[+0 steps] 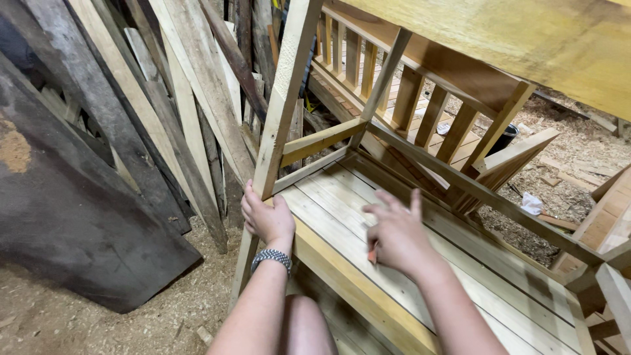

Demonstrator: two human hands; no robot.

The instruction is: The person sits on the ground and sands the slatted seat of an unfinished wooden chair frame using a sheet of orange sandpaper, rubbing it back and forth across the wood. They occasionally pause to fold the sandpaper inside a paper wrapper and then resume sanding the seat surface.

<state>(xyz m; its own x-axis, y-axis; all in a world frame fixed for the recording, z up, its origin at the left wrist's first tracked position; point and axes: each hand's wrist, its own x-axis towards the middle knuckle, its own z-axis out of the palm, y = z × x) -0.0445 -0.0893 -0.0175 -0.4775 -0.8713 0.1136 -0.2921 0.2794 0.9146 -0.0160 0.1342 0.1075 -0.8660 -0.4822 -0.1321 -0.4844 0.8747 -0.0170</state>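
A pale wooden bench frame (394, 217) with a slatted seat fills the middle of the head view. My left hand (265, 217), with a metal bracelet at the wrist, is wrapped around the bench's slanted front leg (279, 112) where it meets the seat corner. Over the seat slats hovers my right hand (394, 233), fingers partly spread, with a small orange piece (372, 254) pinched under the thumb. What that piece is cannot be told.
Dark and pale planks (131, 118) lean against the wall at left. Sawdust (98, 315) covers the floor. Another slatted wooden frame (407, 98) stands behind the bench, a yellow board (526, 39) hangs overhead, and a wooden piece (608, 217) stands at right.
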